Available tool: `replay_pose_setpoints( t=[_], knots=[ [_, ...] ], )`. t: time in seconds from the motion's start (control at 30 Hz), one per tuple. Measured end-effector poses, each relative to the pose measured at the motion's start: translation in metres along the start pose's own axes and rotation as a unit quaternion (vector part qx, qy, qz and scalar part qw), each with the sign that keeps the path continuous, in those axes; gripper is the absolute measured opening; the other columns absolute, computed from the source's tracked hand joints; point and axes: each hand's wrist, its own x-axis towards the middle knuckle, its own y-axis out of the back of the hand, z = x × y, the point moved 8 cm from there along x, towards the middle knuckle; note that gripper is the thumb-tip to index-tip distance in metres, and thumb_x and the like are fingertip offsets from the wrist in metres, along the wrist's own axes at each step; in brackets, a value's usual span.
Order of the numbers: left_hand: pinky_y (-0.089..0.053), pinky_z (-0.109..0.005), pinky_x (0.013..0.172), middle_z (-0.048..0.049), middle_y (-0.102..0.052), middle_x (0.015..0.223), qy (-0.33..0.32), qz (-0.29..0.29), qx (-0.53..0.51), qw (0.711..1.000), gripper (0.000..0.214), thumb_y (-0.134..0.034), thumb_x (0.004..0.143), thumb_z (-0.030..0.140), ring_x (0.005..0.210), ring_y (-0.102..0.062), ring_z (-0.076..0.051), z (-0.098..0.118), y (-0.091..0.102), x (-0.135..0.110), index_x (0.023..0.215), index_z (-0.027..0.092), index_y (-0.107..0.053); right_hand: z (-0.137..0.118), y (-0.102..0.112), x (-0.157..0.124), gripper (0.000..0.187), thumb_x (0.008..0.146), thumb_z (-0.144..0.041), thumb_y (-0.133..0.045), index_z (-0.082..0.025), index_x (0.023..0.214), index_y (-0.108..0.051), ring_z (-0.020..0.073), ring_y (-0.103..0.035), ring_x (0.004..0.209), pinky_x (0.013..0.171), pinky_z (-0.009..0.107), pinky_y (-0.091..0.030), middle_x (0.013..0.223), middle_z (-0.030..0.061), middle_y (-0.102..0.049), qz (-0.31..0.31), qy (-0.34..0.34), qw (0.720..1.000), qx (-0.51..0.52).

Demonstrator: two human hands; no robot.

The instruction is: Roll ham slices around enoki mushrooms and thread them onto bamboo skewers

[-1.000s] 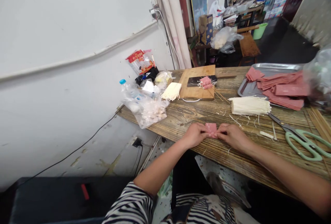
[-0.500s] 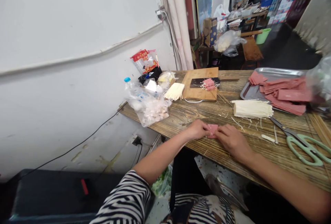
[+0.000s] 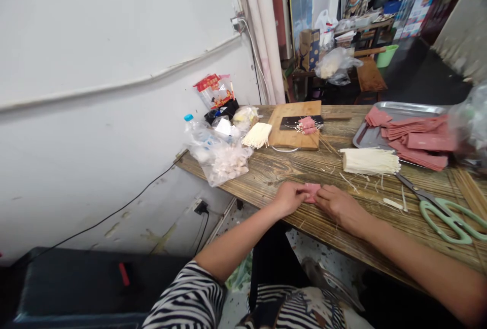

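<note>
A small pink meat slice (image 3: 312, 193) lies at the near part of the wooden table (image 3: 274, 167), between my two hands. The fingers of my left hand (image 3: 291, 197) close on its left edge. On its right edge, the fingers of my right hand (image 3: 338, 205) are pressed together. Whether anything is rolled inside the slice is hidden. Beyond my right hand sits a bundle of enoki mushrooms (image 3: 370, 160), with loose strands around it. Green-handled scissors (image 3: 449, 212) rest to the right of it.
A metal tray (image 3: 407, 108) of pink meat slices stands back right. Finished-looking meat rolls (image 3: 306, 125) lie across a knife (image 3: 291, 122) on a cutting board (image 3: 294, 108). More enoki (image 3: 257, 135) and plastic bags (image 3: 224, 161) are at left. A person (image 3: 355, 4) sits far off.
Both hands stay at the meat slice with only slight finger movement. The view has shifted a little.
</note>
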Motion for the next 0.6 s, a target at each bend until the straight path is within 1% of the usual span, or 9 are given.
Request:
replay_pose_setpoints(
  t=[0.07, 0.1, 0.13, 0.17, 0.23, 0.3, 0.4, 0.47, 0.6],
  knots=[
    [-0.049, -0.031, 0.083, -0.0047, -0.074, 0.092, -0.069, 0.073, 0.039, 0.994, 0.013, -0.064, 0.082, 0.016, 0.086, -0.065, -0.018, 0.012, 0.009, -0.01, 0.088, 0.018, -0.075, 0.002, -0.001, 0.001, 0.034, 0.096, -0.019, -0.034, -0.016, 0.1, -0.068, 0.0191, -0.049, 0.079, 0.071, 0.033, -0.036, 0.087, 0.0103, -0.062, -0.005, -0.009, 1.0, 0.007],
    [-0.048, -0.033, 0.086, -0.0056, -0.074, 0.094, -0.113, 0.097, 0.07, 0.986, 0.012, -0.063, 0.084, 0.018, 0.088, -0.064, -0.018, 0.019, 0.011, -0.016, 0.088, 0.018, -0.075, 0.003, -0.001, 0.002, 0.035, 0.097, -0.019, -0.033, -0.016, 0.1, -0.068, 0.0187, -0.049, 0.078, 0.07, 0.033, -0.036, 0.086, 0.0098, -0.062, -0.005, -0.013, 1.0, 0.007],
    [-0.046, -0.035, 0.087, -0.0063, -0.073, 0.095, -0.158, 0.109, 0.106, 0.976, 0.013, -0.062, 0.086, 0.021, 0.09, -0.063, -0.019, 0.026, 0.011, -0.022, 0.088, 0.018, -0.074, 0.004, -0.002, 0.002, 0.035, 0.097, -0.02, -0.033, -0.016, 0.1, -0.068, 0.0184, -0.048, 0.078, 0.071, 0.032, -0.036, 0.086, 0.0095, -0.062, -0.003, -0.017, 1.0, 0.005],
    [-0.045, -0.036, 0.087, -0.0068, -0.073, 0.096, -0.2, 0.108, 0.143, 0.963, 0.016, -0.06, 0.088, 0.025, 0.091, -0.061, -0.02, 0.033, 0.008, -0.028, 0.089, 0.018, -0.074, 0.004, -0.002, 0.002, 0.036, 0.097, -0.02, -0.033, -0.016, 0.099, -0.068, 0.0183, -0.048, 0.078, 0.072, 0.032, -0.036, 0.085, 0.0093, -0.062, 0.002, -0.018, 1.0, 0.003],
    [-0.044, -0.037, 0.084, -0.0074, -0.072, 0.098, -0.251, 0.09, 0.204, 0.942, 0.022, -0.056, 0.091, 0.031, 0.091, -0.059, -0.021, 0.038, -0.002, -0.036, 0.094, 0.017, -0.072, 0.005, -0.003, 0.003, 0.036, 0.098, -0.021, -0.033, -0.016, 0.096, -0.069, 0.0182, -0.048, 0.079, 0.073, 0.032, -0.035, 0.085, 0.0091, -0.062, 0.01, -0.02, 1.0, 0.005],
    [-0.043, -0.036, 0.081, -0.0079, -0.071, 0.096, -0.256, 0.081, 0.245, 0.932, 0.026, -0.051, 0.094, 0.033, 0.09, -0.057, -0.02, 0.037, -0.01, -0.039, 0.095, 0.016, -0.071, 0.005, -0.002, 0.003, 0.037, 0.098, -0.023, -0.033, -0.016, 0.091, -0.069, 0.0177, -0.048, 0.078, 0.072, 0.032, -0.035, 0.085, 0.0089, -0.062, 0.016, -0.024, 0.999, 0.02],
    [-0.041, -0.035, 0.079, -0.0079, -0.071, 0.092, -0.224, 0.074, 0.268, 0.934, 0.03, -0.046, 0.096, 0.032, 0.088, -0.056, -0.02, 0.034, -0.014, -0.036, 0.092, 0.016, -0.071, 0.006, 0.0, 0.004, 0.042, 0.099, -0.027, -0.031, -0.016, 0.085, -0.069, 0.0172, -0.047, 0.075, 0.07, 0.032, -0.035, 0.082, 0.009, -0.062, 0.023, -0.034, 0.998, 0.049],
    [-0.041, -0.035, 0.079, -0.0073, -0.071, 0.091, -0.208, 0.059, 0.258, 0.942, 0.029, -0.049, 0.095, 0.033, 0.088, -0.056, -0.02, 0.033, -0.012, -0.032, 0.089, 0.017, -0.072, 0.009, 0.001, 0.004, 0.043, 0.099, -0.03, -0.031, -0.016, 0.085, -0.07, 0.0173, -0.048, 0.075, 0.07, 0.031, -0.036, 0.083, 0.0093, -0.063, 0.026, -0.044, 0.996, 0.071],
    [-0.042, -0.034, 0.082, -0.0056, -0.073, 0.089, -0.184, 0.011, 0.194, 0.963, 0.02, -0.061, 0.088, 0.033, 0.086, -0.059, -0.019, 0.032, -0.005, -0.019, 0.087, 0.018, -0.074, 0.019, -0.002, 0.003, 0.044, 0.098, -0.037, -0.035, -0.018, 0.086, -0.073, 0.0177, -0.05, 0.075, 0.067, 0.03, -0.038, 0.084, 0.0101, -0.065, 0.03, -0.075, 0.988, 0.133]
  ],
)
